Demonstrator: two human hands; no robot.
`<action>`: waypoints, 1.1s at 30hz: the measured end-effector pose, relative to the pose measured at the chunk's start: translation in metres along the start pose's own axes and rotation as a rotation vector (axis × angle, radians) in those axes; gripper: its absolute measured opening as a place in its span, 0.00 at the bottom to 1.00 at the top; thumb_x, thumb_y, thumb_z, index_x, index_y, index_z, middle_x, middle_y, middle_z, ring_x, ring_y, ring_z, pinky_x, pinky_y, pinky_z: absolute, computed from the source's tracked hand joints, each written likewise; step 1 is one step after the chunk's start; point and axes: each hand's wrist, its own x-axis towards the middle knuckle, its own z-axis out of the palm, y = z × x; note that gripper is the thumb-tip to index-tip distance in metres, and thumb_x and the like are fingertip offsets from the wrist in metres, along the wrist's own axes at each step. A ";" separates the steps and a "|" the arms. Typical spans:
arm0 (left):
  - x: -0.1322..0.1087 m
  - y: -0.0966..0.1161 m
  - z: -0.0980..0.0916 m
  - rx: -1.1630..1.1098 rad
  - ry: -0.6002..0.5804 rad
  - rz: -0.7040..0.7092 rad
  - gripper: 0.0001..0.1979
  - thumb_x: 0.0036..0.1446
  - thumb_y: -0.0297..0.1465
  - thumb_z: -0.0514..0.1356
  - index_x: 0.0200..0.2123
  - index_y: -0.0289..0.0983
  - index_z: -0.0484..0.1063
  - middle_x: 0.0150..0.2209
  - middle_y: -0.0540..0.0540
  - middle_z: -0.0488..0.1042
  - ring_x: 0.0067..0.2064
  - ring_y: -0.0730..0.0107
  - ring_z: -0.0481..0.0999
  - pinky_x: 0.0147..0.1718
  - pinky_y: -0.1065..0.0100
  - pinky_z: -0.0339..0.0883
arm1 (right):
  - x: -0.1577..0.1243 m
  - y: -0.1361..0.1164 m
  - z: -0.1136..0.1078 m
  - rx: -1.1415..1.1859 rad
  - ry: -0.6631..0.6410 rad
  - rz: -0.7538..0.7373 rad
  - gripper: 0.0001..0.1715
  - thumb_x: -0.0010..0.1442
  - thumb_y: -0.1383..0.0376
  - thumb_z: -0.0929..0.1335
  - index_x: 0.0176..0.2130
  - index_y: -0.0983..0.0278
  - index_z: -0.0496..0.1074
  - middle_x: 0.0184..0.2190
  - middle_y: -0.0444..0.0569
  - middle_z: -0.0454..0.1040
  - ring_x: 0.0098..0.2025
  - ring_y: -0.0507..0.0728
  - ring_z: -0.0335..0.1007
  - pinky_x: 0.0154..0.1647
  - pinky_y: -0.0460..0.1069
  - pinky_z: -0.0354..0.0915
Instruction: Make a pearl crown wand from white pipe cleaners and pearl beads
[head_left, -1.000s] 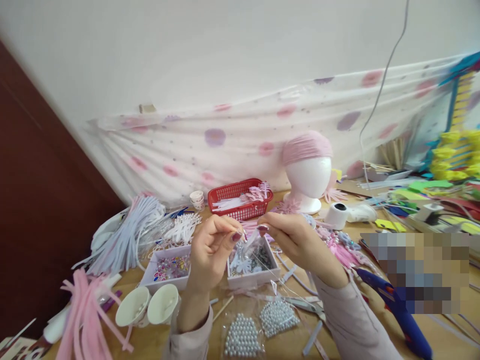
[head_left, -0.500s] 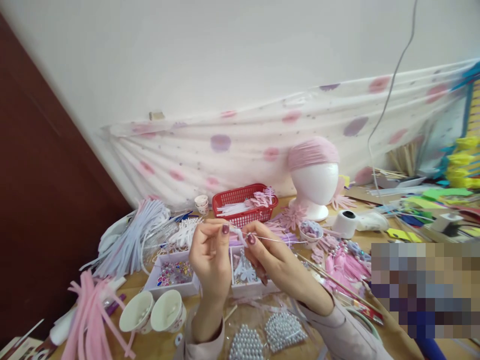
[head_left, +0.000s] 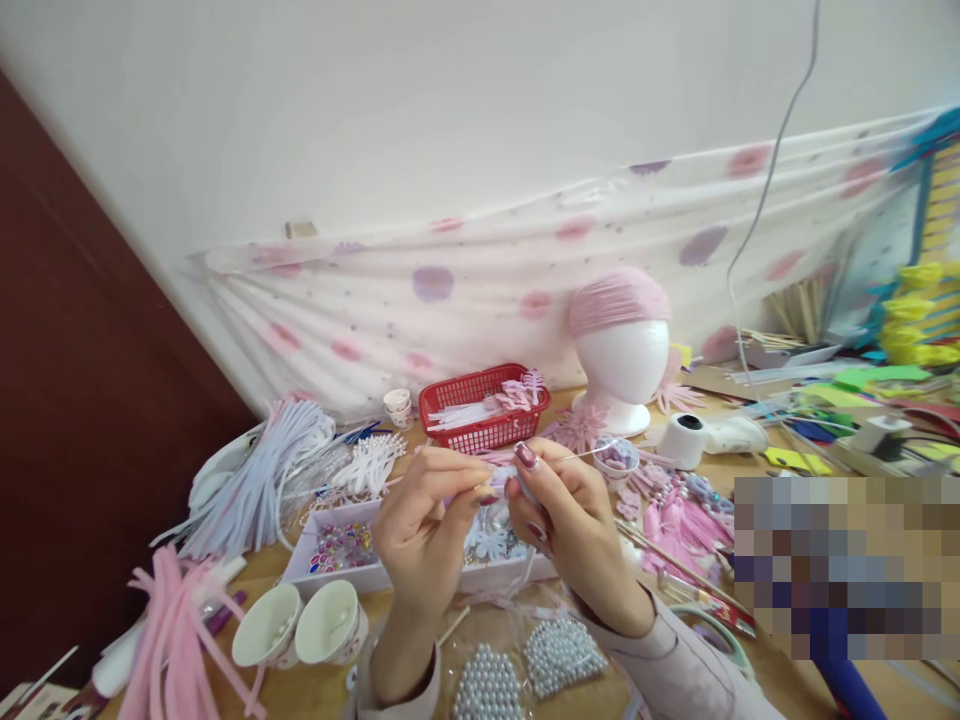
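Observation:
My left hand (head_left: 424,525) is closed in a pinch, thumb and forefinger on one end of a small pale blue piece (head_left: 508,474). Its exact kind is hard to make out. The fingers of my right hand (head_left: 574,530) are closed on the other end. From their tips a thin white wire (head_left: 581,456) sticks out to the right. Both hands are raised above a white divided box (head_left: 337,580) with colourful gems and pale flower shapes in it. Below them lie bags of silver beads (head_left: 491,685).
Two paper cups (head_left: 330,622) stand at the front left beside pink fuzzy stems (head_left: 176,640) and a white bundle (head_left: 262,480). Behind are a red basket (head_left: 480,432) and a white foam head (head_left: 622,360) with a pink band. Pink tassels (head_left: 679,530) lie to the right.
My hands have turned and drawn closer around the pale piece, covering more of it. The wire at my right hand now slants upward. The view has shifted slightly.

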 end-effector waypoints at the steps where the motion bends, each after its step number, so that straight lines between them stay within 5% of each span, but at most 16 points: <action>1: 0.001 0.001 -0.002 0.028 -0.021 0.053 0.07 0.58 0.24 0.65 0.37 0.42 0.79 0.31 0.50 0.80 0.34 0.66 0.77 0.35 0.64 0.71 | 0.000 -0.003 0.000 0.065 -0.034 0.076 0.23 0.64 0.51 0.66 0.26 0.63 0.67 0.13 0.33 0.52 0.13 0.44 0.43 0.12 0.42 0.42; 6: 0.008 0.007 -0.013 0.093 -0.149 0.196 0.06 0.58 0.26 0.65 0.39 0.41 0.78 0.32 0.49 0.80 0.34 0.65 0.77 0.35 0.61 0.72 | -0.002 -0.022 -0.006 0.328 -0.223 0.552 0.18 0.57 0.55 0.69 0.24 0.63 0.65 0.10 0.29 0.48 0.10 0.41 0.32 0.07 0.38 0.37; 9: 0.010 0.007 -0.012 -0.089 -0.169 0.089 0.01 0.60 0.31 0.64 0.35 0.41 0.77 0.28 0.49 0.78 0.32 0.66 0.76 0.36 0.59 0.72 | 0.000 -0.025 -0.011 0.501 -0.385 0.772 0.12 0.55 0.61 0.68 0.24 0.63 0.65 0.10 0.28 0.49 0.09 0.42 0.30 0.04 0.38 0.37; 12: 0.009 0.005 -0.004 -0.289 -0.127 -0.104 0.07 0.60 0.37 0.64 0.30 0.42 0.75 0.25 0.50 0.74 0.32 0.66 0.75 0.35 0.62 0.73 | 0.002 -0.020 -0.010 0.729 -0.530 0.785 0.11 0.55 0.64 0.65 0.23 0.63 0.64 0.10 0.29 0.49 0.07 0.42 0.29 0.02 0.37 0.40; 15: 0.003 0.007 0.008 -0.389 -0.004 -0.253 0.10 0.58 0.39 0.65 0.28 0.41 0.74 0.26 0.49 0.72 0.33 0.67 0.74 0.34 0.65 0.73 | -0.001 -0.014 -0.003 0.833 -0.560 0.668 0.14 0.58 0.62 0.64 0.22 0.63 0.63 0.10 0.30 0.48 0.07 0.42 0.32 0.03 0.37 0.43; 18: -0.004 0.016 0.017 -0.464 0.180 -0.430 0.11 0.57 0.38 0.65 0.26 0.40 0.72 0.28 0.49 0.69 0.32 0.69 0.71 0.32 0.67 0.72 | -0.007 -0.013 0.004 0.607 -0.436 0.435 0.18 0.63 0.57 0.63 0.25 0.63 0.66 0.11 0.33 0.52 0.07 0.45 0.46 0.05 0.39 0.49; 21: -0.008 0.029 0.021 -0.585 0.232 -0.633 0.13 0.58 0.37 0.64 0.24 0.39 0.68 0.27 0.50 0.64 0.28 0.72 0.67 0.26 0.70 0.70 | -0.010 -0.016 0.002 -0.020 -0.272 -0.024 0.20 0.67 0.60 0.61 0.25 0.62 0.69 0.15 0.40 0.63 0.16 0.49 0.63 0.16 0.43 0.61; 23: -0.008 0.037 0.021 -0.676 0.240 -0.754 0.13 0.58 0.35 0.64 0.24 0.38 0.68 0.27 0.51 0.63 0.27 0.74 0.66 0.26 0.73 0.69 | -0.009 -0.019 -0.004 -0.434 -0.205 -0.410 0.16 0.67 0.64 0.63 0.28 0.63 0.71 0.20 0.43 0.68 0.21 0.50 0.66 0.22 0.45 0.65; 26: -0.009 0.045 0.021 -0.748 0.284 -0.868 0.12 0.56 0.32 0.65 0.24 0.37 0.69 0.26 0.52 0.64 0.29 0.76 0.67 0.30 0.76 0.69 | -0.004 -0.021 -0.014 -0.750 -0.181 -0.825 0.07 0.65 0.70 0.64 0.39 0.64 0.71 0.27 0.47 0.72 0.26 0.51 0.68 0.26 0.46 0.67; 30: -0.014 0.044 0.025 -0.675 0.327 -0.805 0.10 0.57 0.33 0.65 0.25 0.37 0.70 0.27 0.52 0.66 0.31 0.75 0.68 0.32 0.75 0.69 | -0.005 -0.019 -0.017 -0.890 -0.157 -0.885 0.10 0.64 0.75 0.63 0.41 0.64 0.69 0.29 0.47 0.70 0.28 0.52 0.66 0.26 0.47 0.65; 33: -0.015 0.037 0.028 -0.429 0.380 -0.515 0.10 0.59 0.29 0.64 0.25 0.38 0.69 0.28 0.52 0.69 0.32 0.74 0.69 0.36 0.72 0.68 | -0.008 -0.021 -0.013 -0.902 -0.125 -0.793 0.10 0.63 0.76 0.61 0.37 0.64 0.67 0.26 0.44 0.65 0.25 0.51 0.60 0.23 0.47 0.58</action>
